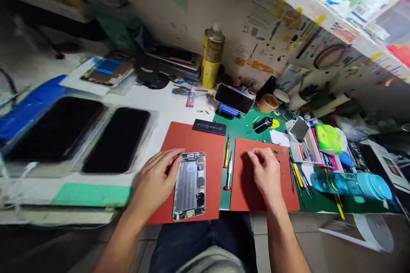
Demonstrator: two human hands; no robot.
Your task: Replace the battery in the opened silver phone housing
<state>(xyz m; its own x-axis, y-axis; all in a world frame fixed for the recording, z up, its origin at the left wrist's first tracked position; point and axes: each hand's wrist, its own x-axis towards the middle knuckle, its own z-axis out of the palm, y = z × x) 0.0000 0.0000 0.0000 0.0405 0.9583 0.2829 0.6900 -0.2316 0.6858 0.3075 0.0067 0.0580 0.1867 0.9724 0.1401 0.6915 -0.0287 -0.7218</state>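
Two screwdrivers (227, 152) lie between opened phone (191, 187) and right grip (265, 169), contents unclear.

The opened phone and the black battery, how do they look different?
Size: the opened phone is larger; the black battery is shorter and narrower.
Look: the opened phone shows a grey, streaked interior with exposed parts; the black battery is dark with faint print.
Pose: the opened phone's long side runs away from the person; the black battery lies roughly crosswise.
Shared: both are flat and roughly rectangular.
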